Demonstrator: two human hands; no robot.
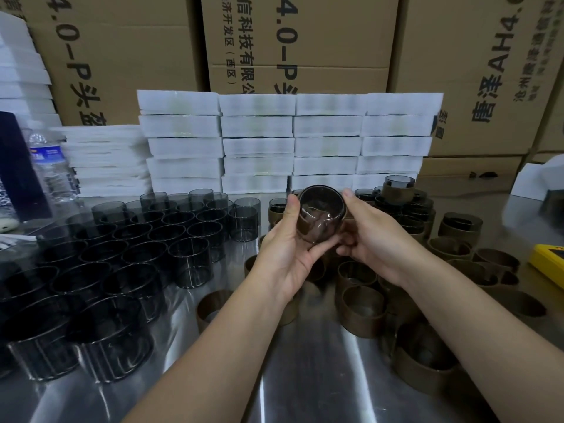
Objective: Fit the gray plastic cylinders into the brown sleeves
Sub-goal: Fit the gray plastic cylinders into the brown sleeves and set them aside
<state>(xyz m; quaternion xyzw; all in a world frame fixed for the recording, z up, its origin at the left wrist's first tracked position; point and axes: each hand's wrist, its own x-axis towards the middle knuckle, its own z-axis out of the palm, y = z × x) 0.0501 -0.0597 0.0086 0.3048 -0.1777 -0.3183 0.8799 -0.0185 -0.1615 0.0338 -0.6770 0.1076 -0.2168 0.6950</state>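
Note:
Both hands hold one smoky gray cylinder (320, 209) sitting inside a brown sleeve (311, 232), raised above the steel table with its open mouth tilted toward me. My left hand (287, 245) grips it from the left, thumb along the rim. My right hand (370, 236) grips it from the right, fingers curled under. Several loose gray cylinders (137, 239) stand in rows on the left. Empty brown sleeves (363, 309) lie scattered below my hands and to the right. Sleeved cylinders (398, 186) are stacked behind my right hand.
Stacks of white foam packs (290, 138) line the back, with cardboard boxes (305, 41) behind them. A water bottle (50, 166) stands far left. A yellow object (549, 261) lies at the right edge. The steel table (305, 377) shows bare metal between my forearms.

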